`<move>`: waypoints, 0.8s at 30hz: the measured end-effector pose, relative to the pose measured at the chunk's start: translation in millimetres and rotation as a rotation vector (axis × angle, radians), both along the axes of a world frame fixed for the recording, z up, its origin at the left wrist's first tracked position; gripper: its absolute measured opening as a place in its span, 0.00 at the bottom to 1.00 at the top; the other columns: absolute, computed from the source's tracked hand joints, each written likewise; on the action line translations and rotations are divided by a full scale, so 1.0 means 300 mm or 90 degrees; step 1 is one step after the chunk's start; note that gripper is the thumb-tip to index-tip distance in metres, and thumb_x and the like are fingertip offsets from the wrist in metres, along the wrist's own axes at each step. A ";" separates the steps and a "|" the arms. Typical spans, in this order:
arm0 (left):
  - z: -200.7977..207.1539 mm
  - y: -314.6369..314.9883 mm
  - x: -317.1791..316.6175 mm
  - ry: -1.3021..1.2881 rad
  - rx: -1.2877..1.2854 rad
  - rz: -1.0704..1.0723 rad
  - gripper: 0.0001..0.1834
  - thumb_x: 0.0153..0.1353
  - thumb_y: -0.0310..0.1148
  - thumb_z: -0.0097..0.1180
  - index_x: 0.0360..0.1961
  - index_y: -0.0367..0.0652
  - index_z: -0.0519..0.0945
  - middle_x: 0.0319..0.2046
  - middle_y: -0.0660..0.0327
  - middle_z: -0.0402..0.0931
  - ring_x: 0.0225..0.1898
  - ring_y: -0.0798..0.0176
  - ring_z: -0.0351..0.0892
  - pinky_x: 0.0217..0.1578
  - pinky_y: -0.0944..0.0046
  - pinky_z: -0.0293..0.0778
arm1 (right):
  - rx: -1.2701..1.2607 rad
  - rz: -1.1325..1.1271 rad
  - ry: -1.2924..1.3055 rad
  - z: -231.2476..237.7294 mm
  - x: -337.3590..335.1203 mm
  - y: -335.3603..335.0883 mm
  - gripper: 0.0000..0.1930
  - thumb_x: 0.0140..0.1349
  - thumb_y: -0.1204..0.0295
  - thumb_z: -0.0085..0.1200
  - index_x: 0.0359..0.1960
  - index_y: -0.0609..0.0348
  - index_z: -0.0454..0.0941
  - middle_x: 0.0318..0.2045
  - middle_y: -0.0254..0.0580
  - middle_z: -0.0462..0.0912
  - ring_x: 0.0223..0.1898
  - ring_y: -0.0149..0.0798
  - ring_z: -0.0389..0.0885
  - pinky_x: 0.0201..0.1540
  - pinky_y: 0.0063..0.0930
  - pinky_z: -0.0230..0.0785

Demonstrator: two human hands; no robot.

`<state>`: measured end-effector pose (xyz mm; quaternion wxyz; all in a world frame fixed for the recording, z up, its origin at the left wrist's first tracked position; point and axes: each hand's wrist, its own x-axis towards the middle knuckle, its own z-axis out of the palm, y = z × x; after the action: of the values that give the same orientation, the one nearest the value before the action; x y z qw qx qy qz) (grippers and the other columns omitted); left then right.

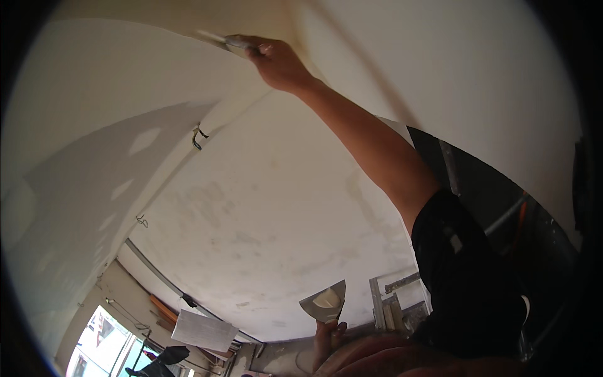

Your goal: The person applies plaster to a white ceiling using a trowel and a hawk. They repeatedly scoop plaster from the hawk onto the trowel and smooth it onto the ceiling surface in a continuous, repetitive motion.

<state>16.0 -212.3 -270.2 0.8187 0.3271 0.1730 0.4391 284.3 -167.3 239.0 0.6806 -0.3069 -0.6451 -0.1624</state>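
Note:
My right hand (pixel 276 63) is raised high at the end of an outstretched arm, its fingers closed round a scraper (pixel 237 43). The scraper's blade lies nearly flat against the pale surface by the curved edge overhead, so its full shape is hard to see. Low in the picture, my left hand (pixel 326 339) grips a putty knife (pixel 323 303) with its wide, flared metal blade pointing up. A lump of off-white putty (pixel 328 298) sits on that blade. The left hand's handle is mostly hidden by the fingers.
Wires (pixel 198 136) stick out of the seam between the surfaces. The white surface (pixel 251 207) bears patchy grey marks. At lower left are a bright window (pixel 103 339), a pale board (pixel 204 330) and dark cloth (pixel 160 361). Frames or rails (pixel 396 301) stand at lower right.

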 end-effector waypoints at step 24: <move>-0.113 0.070 0.047 0.084 -0.048 0.114 0.41 0.58 0.20 0.48 0.73 0.52 0.54 0.54 0.59 0.72 0.23 0.70 0.63 0.18 0.74 0.62 | 0.275 -0.113 -0.048 0.430 0.165 0.138 0.21 0.74 0.76 0.35 0.64 0.59 0.74 0.59 0.62 0.80 0.62 0.57 0.78 0.66 0.46 0.69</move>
<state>30.0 -191.2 -304.0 0.7747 0.3071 0.2716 0.4814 333.6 -125.9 368.0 0.6891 -0.2034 -0.5906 -0.3674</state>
